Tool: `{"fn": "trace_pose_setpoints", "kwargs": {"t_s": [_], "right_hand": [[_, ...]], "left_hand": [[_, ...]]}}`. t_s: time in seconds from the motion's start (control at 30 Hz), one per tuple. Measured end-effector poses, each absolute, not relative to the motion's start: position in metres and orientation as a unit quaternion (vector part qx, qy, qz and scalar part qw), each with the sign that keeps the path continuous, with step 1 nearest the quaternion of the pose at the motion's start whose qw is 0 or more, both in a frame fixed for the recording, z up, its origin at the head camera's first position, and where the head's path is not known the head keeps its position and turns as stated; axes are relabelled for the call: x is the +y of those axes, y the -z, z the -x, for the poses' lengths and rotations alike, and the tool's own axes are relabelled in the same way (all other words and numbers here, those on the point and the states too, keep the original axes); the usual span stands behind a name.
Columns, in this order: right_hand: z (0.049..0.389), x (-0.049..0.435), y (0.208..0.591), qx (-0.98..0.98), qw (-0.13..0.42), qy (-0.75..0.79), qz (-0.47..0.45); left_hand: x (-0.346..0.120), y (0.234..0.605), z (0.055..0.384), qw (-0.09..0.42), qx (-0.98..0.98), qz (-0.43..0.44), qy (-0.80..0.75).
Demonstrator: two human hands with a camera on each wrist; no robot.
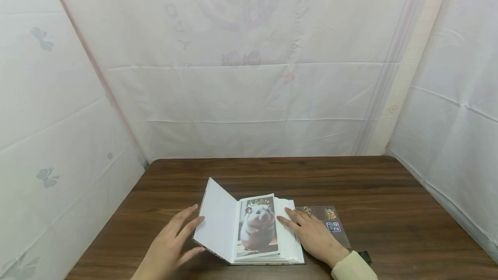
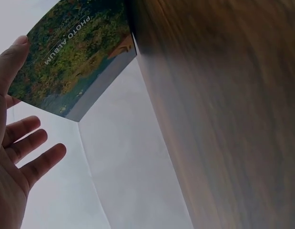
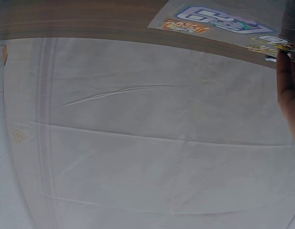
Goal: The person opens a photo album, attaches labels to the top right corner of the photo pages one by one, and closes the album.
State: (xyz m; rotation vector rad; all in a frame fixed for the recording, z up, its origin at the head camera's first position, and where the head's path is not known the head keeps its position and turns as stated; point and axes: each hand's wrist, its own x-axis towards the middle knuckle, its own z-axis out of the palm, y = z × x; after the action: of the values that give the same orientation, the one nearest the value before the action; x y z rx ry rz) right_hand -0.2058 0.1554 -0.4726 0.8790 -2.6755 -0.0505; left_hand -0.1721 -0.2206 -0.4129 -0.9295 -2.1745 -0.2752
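Note:
A photo album (image 1: 215, 224) lies on the table with its front cover raised at a slant. Its outer side, a leafy landscape printed "PHOTO ALBUM" (image 2: 73, 62), shows in the left wrist view. My left hand (image 1: 171, 239) pinches the cover's outer edge between thumb and index finger, the other fingers spread apart from it. Inside the album is a picture of a hamster wearing a crown (image 1: 256, 228), on top of the stacked pages. My right hand (image 1: 315, 234) rests with extended fingers on the white right part of the album, beside the picture.
A clear sheet of stickers (image 1: 333, 226) lies right of the album, partly under my right hand and forearm. A small dark object (image 1: 365, 257) sits by the right sleeve. White cloth (image 1: 249, 98) hangs behind and on both sides of the brown wooden table (image 1: 171, 185).

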Motion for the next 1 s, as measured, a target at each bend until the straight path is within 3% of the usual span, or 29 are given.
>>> {"fn": "trace_pose_setpoints", "kwargs": {"t_s": [1.0], "right_hand": [[0.207,0.155,0.473,-0.937,0.167,0.013,-0.306]], "left_hand": [[-0.254,0.426,0.173,0.336,-0.872,0.355,-0.019]]}}
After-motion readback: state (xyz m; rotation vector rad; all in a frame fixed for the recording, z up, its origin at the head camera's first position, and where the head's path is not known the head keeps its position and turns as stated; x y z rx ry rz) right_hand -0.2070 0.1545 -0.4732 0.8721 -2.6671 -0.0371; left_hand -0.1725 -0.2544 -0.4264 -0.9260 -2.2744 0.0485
